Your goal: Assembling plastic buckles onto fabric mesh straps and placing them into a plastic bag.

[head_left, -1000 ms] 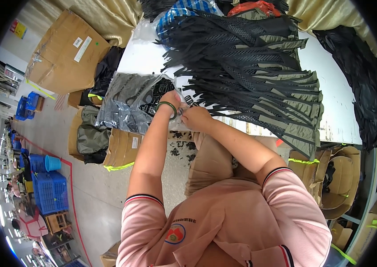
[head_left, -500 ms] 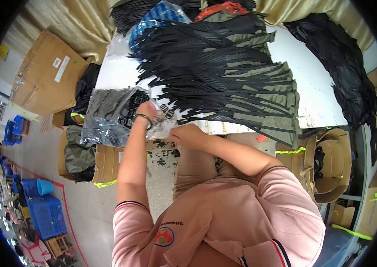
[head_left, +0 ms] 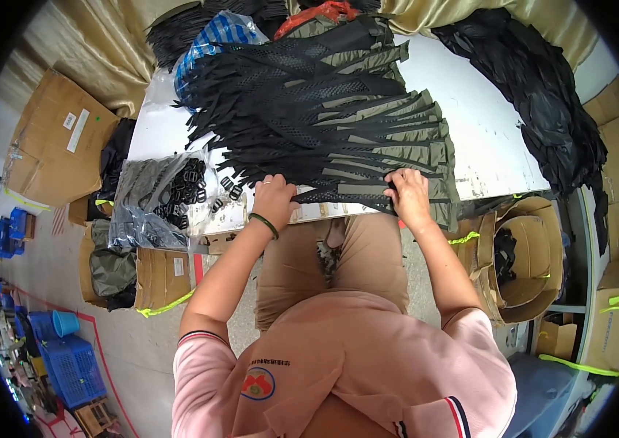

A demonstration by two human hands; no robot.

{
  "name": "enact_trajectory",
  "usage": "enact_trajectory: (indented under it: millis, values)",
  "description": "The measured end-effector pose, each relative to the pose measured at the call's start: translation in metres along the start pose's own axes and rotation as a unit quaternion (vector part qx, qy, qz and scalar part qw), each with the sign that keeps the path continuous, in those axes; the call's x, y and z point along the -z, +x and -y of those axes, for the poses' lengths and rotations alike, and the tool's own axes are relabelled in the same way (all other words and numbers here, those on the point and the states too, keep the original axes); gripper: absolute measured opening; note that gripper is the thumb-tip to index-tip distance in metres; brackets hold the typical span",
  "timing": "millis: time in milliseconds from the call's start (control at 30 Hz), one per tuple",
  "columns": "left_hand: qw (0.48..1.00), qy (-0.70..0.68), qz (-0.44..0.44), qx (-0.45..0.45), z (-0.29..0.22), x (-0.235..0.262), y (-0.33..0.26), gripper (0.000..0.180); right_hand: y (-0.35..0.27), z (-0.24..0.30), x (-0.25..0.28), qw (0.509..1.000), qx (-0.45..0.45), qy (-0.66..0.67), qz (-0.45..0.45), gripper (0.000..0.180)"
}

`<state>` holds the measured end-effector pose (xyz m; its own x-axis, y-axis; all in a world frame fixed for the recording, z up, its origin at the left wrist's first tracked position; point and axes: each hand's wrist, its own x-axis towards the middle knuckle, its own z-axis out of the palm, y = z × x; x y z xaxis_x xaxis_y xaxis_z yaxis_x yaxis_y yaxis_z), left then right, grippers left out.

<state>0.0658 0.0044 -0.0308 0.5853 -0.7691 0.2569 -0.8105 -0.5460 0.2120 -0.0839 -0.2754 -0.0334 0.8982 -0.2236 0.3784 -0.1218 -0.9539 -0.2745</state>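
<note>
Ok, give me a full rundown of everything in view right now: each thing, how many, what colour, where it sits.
Black mesh and olive webbing strap pieces: many, fanned in a pile, table centre.
White table top: one, bare part right of the pile.
Clear plastic bag of black buckles: one, table's left end.
Loose black plastic buckles: a few, beside the bag.
Blue-and-white woven bag: one, far left of table.
Black fabric heap: one, table's right end.
Brown cardboard boxes: several, floor left and right.
Blue plastic crates: several, floor lower left.
Left hand: on the near strap's left end, green wristband.
Right hand: on the same strap's right end.
</note>
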Motion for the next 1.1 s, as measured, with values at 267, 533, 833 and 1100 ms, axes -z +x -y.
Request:
enact_trajectory:
  millis: [267, 533, 833, 1100]
  values:
    - [0.891, -0.392, 0.137, 0.184, 0.018, 0.046, -0.052, 0.011, -0.005, 0.030, 0.064, 0.988, 0.067, 0.117, 0.074, 0.013]
    - [0.775, -0.454, 0.272, 0.346, 0.061, 0.022, -0.151, 0.006, -0.095, 0.037, -0.003, 0.955, 0.099, 0.011, 0.278, 0.021]
    - [0.777, -0.550, 0.106, 0.288, 0.024, 0.030, -0.127, 0.009, -0.013, 0.199, -0.080, 0.822, 0.095, 0.485, 0.283, 0.022]
    - [0.977, -0.066, -0.066, 0.189, 0.095, 0.017, -0.062, 0.023, 0.007, 0.220, -0.089, 0.763, -0.073, 0.533, 0.358, 0.014]
